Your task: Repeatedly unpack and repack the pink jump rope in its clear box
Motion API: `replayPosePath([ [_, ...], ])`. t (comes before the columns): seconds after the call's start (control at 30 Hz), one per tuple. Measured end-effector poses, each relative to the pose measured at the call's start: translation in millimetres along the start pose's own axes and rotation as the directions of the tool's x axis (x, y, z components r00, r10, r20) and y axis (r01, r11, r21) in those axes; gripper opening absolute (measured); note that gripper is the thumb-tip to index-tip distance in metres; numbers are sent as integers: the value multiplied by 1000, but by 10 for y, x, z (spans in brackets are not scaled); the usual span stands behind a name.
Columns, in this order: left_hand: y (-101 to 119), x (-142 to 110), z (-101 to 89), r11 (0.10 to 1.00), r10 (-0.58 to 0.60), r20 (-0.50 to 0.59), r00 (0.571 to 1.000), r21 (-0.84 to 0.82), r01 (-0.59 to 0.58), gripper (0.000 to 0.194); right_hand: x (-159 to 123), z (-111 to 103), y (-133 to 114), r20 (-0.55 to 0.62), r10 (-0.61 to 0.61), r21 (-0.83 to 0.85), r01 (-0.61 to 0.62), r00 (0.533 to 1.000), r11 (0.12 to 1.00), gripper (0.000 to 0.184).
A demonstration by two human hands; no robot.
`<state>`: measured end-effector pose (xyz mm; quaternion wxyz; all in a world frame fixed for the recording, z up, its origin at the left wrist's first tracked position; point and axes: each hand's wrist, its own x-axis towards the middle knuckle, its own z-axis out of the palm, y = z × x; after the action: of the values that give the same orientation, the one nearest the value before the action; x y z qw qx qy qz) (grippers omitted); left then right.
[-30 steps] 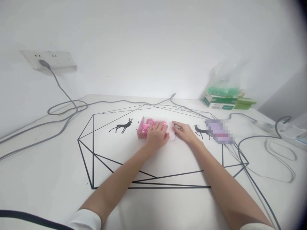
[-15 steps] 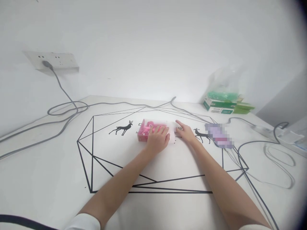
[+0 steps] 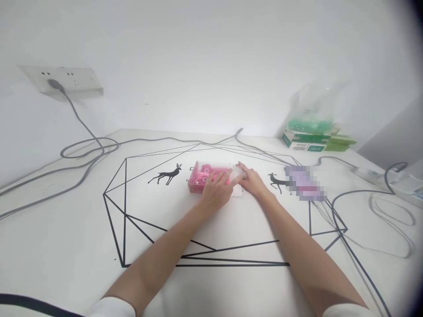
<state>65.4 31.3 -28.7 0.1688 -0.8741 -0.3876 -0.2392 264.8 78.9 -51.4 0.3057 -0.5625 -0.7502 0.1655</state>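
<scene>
Clear box: this clear box (image 3: 197, 187) sits on the table (image 3: 231, 281), just past 12 o'clock from you, with pink things (image 3: 207, 169) inside.
Left hand: your left hand (image 3: 216, 190) holds the box, fingers bent over its top.
Right hand: your right hand (image 3: 253, 181) is at the box's 3 o'clock end, fingers half bent; you can't tell if they pinch it.
Blurry purple thing: this purple thing (image 3: 304, 183) lies at the box's 3 o'clock.

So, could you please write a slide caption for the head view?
Left hand on a transparent rectangular box of pink items, right hand at its right end, on a white table.
</scene>
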Motion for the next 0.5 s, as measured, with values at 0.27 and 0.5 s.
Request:
replayPosePath([
  [0.27,14,-3,22,999,42,-28,999,14,-42,34,-100,-11,-113,72,-79,-155,90,994,984,36],
  [0.5,15,-5,17,1000,-2,-42,999,-21,2,35,-168,-23,-165,109,-152,-174,170,982,970,49],
])
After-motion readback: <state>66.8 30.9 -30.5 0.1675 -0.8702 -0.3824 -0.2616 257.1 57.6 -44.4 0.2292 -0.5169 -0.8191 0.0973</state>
